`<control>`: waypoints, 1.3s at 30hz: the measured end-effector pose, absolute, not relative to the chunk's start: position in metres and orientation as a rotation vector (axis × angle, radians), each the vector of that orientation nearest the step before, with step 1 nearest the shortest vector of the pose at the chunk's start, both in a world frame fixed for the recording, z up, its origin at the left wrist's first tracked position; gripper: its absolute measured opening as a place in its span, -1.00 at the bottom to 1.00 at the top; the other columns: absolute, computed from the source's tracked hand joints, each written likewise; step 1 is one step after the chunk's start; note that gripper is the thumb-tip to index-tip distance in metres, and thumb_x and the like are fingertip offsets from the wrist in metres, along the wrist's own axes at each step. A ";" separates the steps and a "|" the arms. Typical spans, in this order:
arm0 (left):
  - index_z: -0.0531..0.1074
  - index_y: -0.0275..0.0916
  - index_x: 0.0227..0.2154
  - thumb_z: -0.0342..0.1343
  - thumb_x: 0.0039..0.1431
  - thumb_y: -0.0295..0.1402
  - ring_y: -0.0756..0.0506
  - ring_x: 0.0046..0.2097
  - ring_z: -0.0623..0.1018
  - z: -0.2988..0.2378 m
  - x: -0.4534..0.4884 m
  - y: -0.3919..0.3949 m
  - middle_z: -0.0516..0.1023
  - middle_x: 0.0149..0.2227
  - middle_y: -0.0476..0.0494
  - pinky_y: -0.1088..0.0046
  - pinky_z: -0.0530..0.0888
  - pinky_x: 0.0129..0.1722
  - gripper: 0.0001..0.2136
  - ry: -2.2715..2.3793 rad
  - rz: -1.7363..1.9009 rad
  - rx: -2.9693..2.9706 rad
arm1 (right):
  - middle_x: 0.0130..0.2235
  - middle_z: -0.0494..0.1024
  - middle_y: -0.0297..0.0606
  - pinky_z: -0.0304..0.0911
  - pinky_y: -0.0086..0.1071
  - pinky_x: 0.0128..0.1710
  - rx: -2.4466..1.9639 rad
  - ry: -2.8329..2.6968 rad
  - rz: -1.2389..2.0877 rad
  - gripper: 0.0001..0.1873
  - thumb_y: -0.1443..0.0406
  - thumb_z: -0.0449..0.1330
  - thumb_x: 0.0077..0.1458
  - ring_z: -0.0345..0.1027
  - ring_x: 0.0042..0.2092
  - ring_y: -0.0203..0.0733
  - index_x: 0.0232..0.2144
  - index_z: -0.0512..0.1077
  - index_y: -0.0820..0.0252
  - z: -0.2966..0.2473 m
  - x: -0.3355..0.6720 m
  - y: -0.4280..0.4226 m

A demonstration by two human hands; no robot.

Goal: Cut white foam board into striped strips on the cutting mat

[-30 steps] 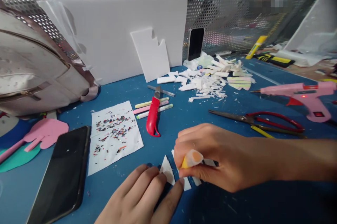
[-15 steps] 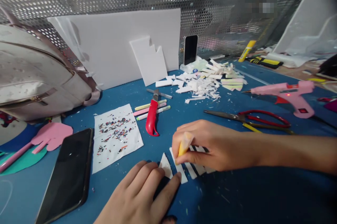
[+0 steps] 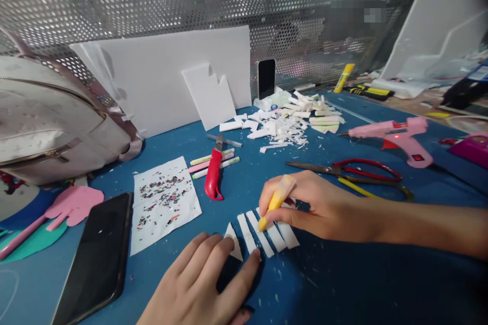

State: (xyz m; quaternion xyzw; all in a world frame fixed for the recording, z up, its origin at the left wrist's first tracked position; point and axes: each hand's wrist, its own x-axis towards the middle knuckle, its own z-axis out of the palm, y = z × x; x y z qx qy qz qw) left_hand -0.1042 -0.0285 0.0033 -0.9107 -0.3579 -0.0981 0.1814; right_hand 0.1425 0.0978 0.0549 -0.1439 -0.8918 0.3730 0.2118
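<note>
My right hand (image 3: 316,205) is closed round a yellow marker (image 3: 275,202), its tip resting on a row of narrow white foam strips (image 3: 267,233) that lie on the blue mat (image 3: 343,284). My left hand (image 3: 202,284) lies flat with fingers stretched out, fingertips pressing the near ends of the strips beside a small white triangle piece (image 3: 232,246).
A red utility knife (image 3: 212,176) and pastel markers (image 3: 213,160) lie beyond the strips. A paper sheet with glitter bits (image 3: 163,202) and a black phone (image 3: 98,256) sit left. Red-handled scissors (image 3: 354,171), a pink glue gun (image 3: 396,134), foam scraps (image 3: 290,121), a bag (image 3: 57,121) and a foam board (image 3: 168,73) surround the area.
My right hand has lifted off the strips and moved right, tilting the marker so its tip touches them; more strips now show. The left hand stays pressing their near ends.
</note>
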 end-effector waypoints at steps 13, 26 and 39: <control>0.31 0.02 0.22 -0.26 0.31 0.16 -0.20 0.07 0.39 -0.001 -0.084 -0.025 0.42 0.05 -0.17 0.20 0.33 0.12 -0.41 -1.208 -0.311 -2.529 | -0.33 0.52 -0.23 0.20 -0.42 -0.25 -0.284 -2.582 0.988 -0.84 0.35 0.09 0.29 0.39 -0.30 -0.26 -0.37 0.37 0.25 0.053 0.131 0.104; 0.36 0.02 0.19 -0.23 0.35 0.08 -0.20 0.08 0.35 -0.006 -0.084 -0.025 0.39 0.04 -0.16 0.18 0.24 0.18 -0.48 -1.282 -0.436 -2.584 | -0.38 0.49 -0.27 0.14 -0.44 -0.31 -0.304 -2.646 1.057 -0.82 0.35 0.10 0.27 0.33 -0.35 -0.29 -0.41 0.34 0.24 0.056 0.122 0.109; 0.26 0.04 0.25 -0.10 0.23 0.18 -0.29 0.19 0.27 -0.006 -0.086 -0.025 0.25 0.19 -0.28 0.04 0.26 0.16 -0.39 -1.328 -0.380 -2.655 | -0.37 0.52 -0.21 0.18 -0.39 -0.32 -0.369 -2.552 1.062 -0.77 0.29 0.12 0.27 0.34 -0.37 -0.26 -0.39 0.46 0.31 0.061 0.126 0.113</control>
